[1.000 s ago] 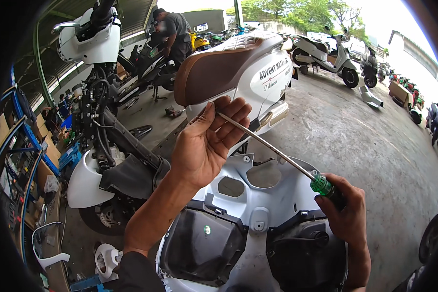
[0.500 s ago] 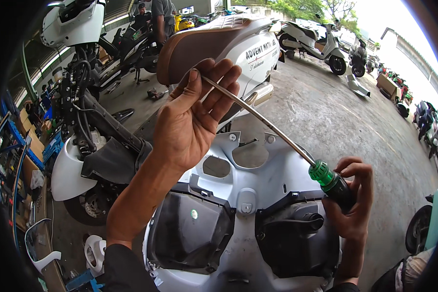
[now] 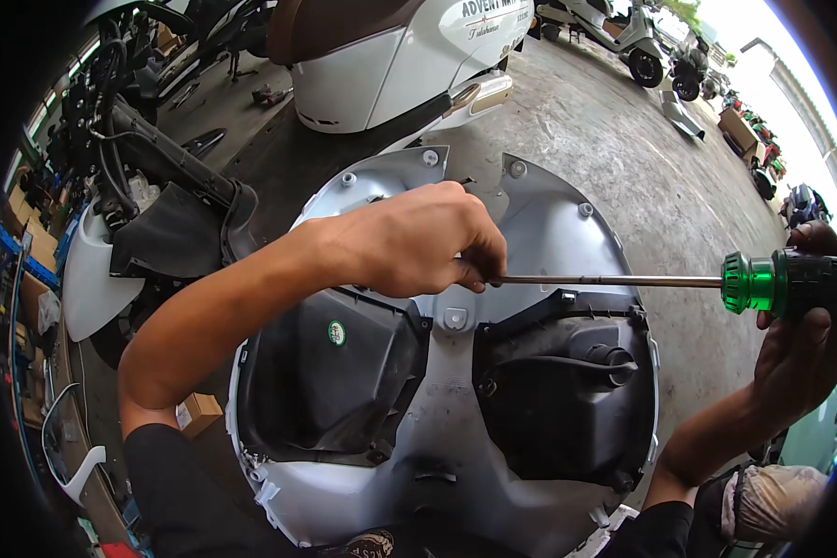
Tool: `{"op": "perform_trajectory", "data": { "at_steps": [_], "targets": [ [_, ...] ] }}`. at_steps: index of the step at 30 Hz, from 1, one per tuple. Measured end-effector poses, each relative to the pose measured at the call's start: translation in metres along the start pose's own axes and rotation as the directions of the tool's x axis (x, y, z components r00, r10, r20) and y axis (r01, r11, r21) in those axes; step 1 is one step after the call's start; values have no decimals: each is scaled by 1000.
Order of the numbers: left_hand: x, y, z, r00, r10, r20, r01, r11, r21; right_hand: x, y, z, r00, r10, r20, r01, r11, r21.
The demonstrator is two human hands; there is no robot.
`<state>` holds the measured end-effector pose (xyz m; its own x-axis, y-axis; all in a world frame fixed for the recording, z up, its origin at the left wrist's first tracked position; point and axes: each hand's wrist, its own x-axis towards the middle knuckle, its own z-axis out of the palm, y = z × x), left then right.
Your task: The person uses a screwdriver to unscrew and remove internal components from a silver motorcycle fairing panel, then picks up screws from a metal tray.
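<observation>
A long screwdriver (image 3: 614,281) lies level across the view, with a green and black handle and a thin metal shaft. My right hand (image 3: 804,325) is closed around its handle at the right. The fingers of my left hand (image 3: 428,237) pinch the far end of the shaft; they hide the tip, so whether a screw is there I cannot tell. Beneath both hands rests a white scooter body panel (image 3: 437,400), inner side up. Two black plastic compartments (image 3: 330,372) are fitted in it, left and right. Neither hand visibly touches the panel.
A white scooter body with a brown seat (image 3: 372,65) stands just beyond the panel. To the left is a partly stripped scooter (image 3: 149,195). A cardboard box (image 3: 198,413) sits by my left elbow. More scooters (image 3: 623,37) are parked at the far right.
The screwdriver has swung from slanted to level and shifted right. My left hand has moved down, turning from palm-up to knuckles-up. My right hand has moved right and up; the view has tilted down.
</observation>
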<state>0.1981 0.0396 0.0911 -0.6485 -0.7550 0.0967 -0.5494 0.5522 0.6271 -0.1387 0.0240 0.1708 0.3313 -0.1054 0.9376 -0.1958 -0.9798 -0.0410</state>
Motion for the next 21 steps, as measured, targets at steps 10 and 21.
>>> {"op": "perform_trajectory", "data": {
  "at_steps": [10, 21],
  "targets": [
    [32, -17, 67, 966, 40, 255, -126, 936, 329, -5, -43, 52, 910, 197, 364, -265, 953, 146],
    [19, -15, 61, 979, -4, 203, -51, 962, 269, 19, -44, 92, 882, 152, 446, -278, 932, 232]
  ]
}}
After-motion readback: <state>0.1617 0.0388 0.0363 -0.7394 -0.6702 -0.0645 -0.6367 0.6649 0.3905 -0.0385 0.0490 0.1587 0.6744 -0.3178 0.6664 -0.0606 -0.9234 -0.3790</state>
